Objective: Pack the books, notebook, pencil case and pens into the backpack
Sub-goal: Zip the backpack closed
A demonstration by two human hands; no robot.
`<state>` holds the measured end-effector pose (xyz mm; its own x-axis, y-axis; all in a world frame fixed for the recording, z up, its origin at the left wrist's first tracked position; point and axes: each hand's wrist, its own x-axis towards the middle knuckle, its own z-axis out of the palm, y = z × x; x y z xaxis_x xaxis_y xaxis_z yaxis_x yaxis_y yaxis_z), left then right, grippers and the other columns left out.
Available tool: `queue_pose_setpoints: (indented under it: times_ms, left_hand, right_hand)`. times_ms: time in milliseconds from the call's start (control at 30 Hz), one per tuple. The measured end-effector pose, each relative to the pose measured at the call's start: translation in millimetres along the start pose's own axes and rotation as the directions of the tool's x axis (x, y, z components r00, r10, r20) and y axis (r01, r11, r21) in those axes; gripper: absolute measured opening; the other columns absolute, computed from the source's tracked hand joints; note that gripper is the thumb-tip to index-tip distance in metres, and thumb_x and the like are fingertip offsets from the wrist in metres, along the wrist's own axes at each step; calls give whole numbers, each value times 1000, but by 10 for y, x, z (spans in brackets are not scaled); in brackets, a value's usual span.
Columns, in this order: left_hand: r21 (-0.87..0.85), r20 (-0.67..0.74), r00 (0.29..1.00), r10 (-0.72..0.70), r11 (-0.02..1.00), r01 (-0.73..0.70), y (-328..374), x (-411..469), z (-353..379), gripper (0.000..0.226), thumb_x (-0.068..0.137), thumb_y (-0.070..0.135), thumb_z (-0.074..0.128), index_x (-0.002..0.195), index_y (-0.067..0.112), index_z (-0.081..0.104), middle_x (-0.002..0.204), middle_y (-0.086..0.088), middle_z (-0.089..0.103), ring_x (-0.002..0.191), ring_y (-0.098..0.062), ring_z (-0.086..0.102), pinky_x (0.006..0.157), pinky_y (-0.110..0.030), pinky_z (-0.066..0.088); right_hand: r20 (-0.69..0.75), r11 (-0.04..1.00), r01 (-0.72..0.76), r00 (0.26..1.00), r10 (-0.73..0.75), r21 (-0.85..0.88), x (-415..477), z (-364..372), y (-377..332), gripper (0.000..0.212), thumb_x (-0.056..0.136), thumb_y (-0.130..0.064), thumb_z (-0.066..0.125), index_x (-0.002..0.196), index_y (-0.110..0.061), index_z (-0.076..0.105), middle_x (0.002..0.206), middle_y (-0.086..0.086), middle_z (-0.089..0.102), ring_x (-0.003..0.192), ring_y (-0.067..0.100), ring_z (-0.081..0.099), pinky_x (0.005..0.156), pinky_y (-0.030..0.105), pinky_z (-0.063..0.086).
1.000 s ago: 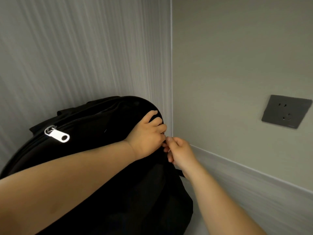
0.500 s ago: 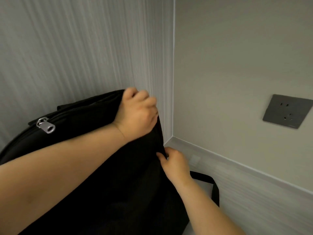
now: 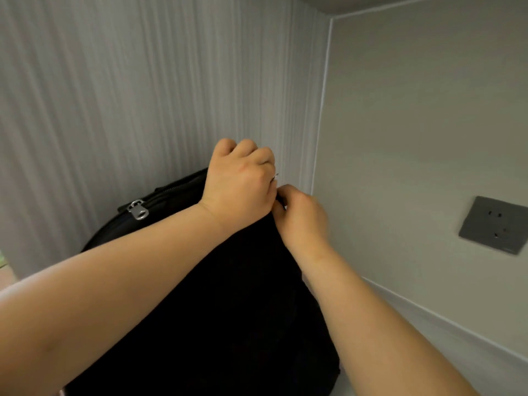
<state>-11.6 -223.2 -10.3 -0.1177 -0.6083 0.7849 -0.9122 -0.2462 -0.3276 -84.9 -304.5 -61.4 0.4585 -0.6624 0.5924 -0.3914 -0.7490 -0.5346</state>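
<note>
A black backpack (image 3: 228, 310) stands upright in the corner between two walls. My left hand (image 3: 240, 184) is fisted over its top right edge and grips the fabric. Right beside it, my right hand (image 3: 303, 221) pinches something small at that same top edge; a thin bit of metal shows between the two hands. A silver zipper pull (image 3: 138, 210) hangs on the bag's closed top seam, to the left of my left hand. No books, notebook, pencil case or pens are in view.
A ribbed grey wall (image 3: 143, 95) rises behind the bag and a plain grey wall (image 3: 414, 124) stands to the right, carrying a dark power socket (image 3: 494, 224). A pale ledge (image 3: 428, 318) runs along the right wall's base.
My left hand has risen with the top of the bag. My right hand has come back up from the bag's side to meet it at the top edge.
</note>
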Motion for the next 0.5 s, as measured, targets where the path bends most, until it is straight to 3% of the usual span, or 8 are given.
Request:
queue_pose_setpoints:
  times_ms: [267, 367, 433, 500]
  left_hand:
    - [-76, -78, 946, -315, 948, 309, -345, -241, -416, 17, 68, 16, 63, 55, 5, 65, 95, -6, 72, 79, -32, 62, 79, -40, 33]
    - [-121, -34, 910, -412, 906, 406, -414, -411, -515, 19, 70, 21, 60, 60, 6, 65, 94, -5, 72, 78, -32, 63, 80, -42, 34]
    - [-130, -25, 910, -413, 904, 407, -395, -409, -527, 18, 70, 21, 59, 61, 6, 65, 90, -5, 73, 75, -31, 64, 79, -38, 29]
    - [-113, -47, 923, -382, 920, 375, -357, -349, -517, 16, 67, 19, 60, 59, 6, 65, 87, -5, 73, 72, -30, 64, 75, -33, 23]
  right_hand:
    - [-4, 999, -33, 999, 33, -2, 71, 10, 94, 20, 89, -25, 49, 97, -12, 61, 92, 12, 71, 81, 29, 63, 60, 26, 37]
    - [31, 997, -75, 997, 76, -27, 48, -41, 7, 22, 89, -24, 48, 107, -16, 56, 107, 8, 69, 93, 28, 63, 70, 29, 44]
    - [50, 1000, 1, 999, -2, 28, 25, -69, -193, 34, 88, -24, 50, 121, -20, 44, 123, 2, 62, 104, 25, 60, 78, 30, 44]
    - [86, 983, 183, 979, -184, 17, 36, -58, -419, 38, 87, -24, 51, 124, -22, 43, 123, 1, 61, 103, 24, 60, 72, 29, 40]
